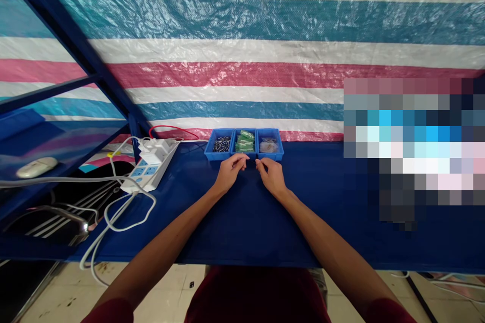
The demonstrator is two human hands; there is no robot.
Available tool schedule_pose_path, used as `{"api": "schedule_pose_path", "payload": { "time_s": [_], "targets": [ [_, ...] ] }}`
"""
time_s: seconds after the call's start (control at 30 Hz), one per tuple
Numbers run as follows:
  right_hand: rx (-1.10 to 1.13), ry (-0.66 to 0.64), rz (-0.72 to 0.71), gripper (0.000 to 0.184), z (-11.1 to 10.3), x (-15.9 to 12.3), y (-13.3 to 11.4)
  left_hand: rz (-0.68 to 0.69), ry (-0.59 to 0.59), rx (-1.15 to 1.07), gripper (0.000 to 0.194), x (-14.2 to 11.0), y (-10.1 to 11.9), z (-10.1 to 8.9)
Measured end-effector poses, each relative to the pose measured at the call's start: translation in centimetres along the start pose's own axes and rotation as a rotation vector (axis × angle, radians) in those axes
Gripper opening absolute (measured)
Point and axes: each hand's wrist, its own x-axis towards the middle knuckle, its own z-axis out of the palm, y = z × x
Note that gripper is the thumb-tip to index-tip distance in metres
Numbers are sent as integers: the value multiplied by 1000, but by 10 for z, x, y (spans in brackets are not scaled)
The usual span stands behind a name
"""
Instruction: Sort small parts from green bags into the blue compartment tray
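Both of my hands are just in front of three blue bins, a small gap between their fingertips. My left hand [230, 170] is closed in a pinch below the middle bin; whatever its fingers hold is too small to make out. My right hand [271, 172] is also pinched, with a tiny dark thing perhaps at its fingertips. The left bin [208, 150] contains many small dark metal pieces [222, 145]. Green and white packets [245, 141] fill the middle bin. Clear plastic bags [269, 145] lie in the right bin [281, 148].
A white power strip [151, 174] with plugged-in adapters and looping white cables [131, 227] lies left on the blue table [250, 222]. A mouse [37, 167] rests on a blue shelf. Striped sheeting [242, 75] hangs behind. The right side is pixelated.
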Motion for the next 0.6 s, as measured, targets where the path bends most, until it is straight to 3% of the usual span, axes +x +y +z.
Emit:
{"api": "schedule_pose_path", "payload": {
  "time_s": [0.33,0.6],
  "targets": [
    [6,4,8,40,-1,0,0,17,-80,-44,40,1,-2,0],
    [0,16,26,39,0,0,1,-17,14,-71,34,0,-2,-1]
  ]
}}
